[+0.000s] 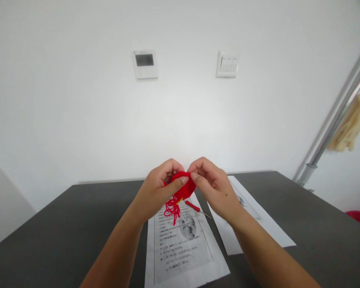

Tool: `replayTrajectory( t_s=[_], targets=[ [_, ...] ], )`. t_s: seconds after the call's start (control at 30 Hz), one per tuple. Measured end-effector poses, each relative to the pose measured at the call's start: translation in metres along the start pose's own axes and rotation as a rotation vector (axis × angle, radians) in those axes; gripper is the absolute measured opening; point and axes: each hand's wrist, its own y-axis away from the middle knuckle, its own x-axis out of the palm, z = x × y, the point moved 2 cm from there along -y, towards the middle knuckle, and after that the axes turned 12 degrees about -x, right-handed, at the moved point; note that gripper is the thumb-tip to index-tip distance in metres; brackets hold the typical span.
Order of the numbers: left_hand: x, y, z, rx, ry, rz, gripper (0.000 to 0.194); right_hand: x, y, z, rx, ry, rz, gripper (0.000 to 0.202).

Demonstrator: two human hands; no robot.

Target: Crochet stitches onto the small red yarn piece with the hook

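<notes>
Between my two hands is a small red fabric pouch (185, 191), held up over the papers. My left hand (163, 184) pinches its upper left edge, the thumb lying across the front. At the upper right edge, the thumb and forefinger of my right hand (210, 182) close on the cloth. Loose red cord (172, 210) hangs or lies in loops below the pouch, by a small yellow piece (179, 201). A red-handled awl-like tool (193, 206) with a thin metal shaft lies on the printed sheet (186, 264), pointing right.
A second printed sheet (270, 230) lies to the right on the dark table (48, 232). Behind the table rises a white wall with a thermostat panel (145, 65) and a light switch (227, 64). A metal pole (336, 120) with a yellowish cloth (349, 128) stands at the right.
</notes>
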Motion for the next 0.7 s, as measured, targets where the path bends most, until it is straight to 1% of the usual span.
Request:
replayTrajectory(
  t_s=[0.47, 0.6, 0.7],
  targets=[
    [0.0011, -0.0004, -0.0018, -0.006, 0.01, -0.01, 0.016, -0.001, 0.0011, -0.002, -0.046, 0.029, -0.006, 0.01],
    [0.0009, -0.0028, -0.0012, -0.005, 0.06, -0.034, 0.018, -0.0009, 0.0016, -0.0017, -0.064, 0.022, -0.03, 0.01],
    [0.0015, -0.0043, -0.0009, -0.01, 0.128, -0.019, 0.019, -0.0012, 0.0021, -0.002, -0.063, 0.01, -0.036, 0.01]
  ],
)
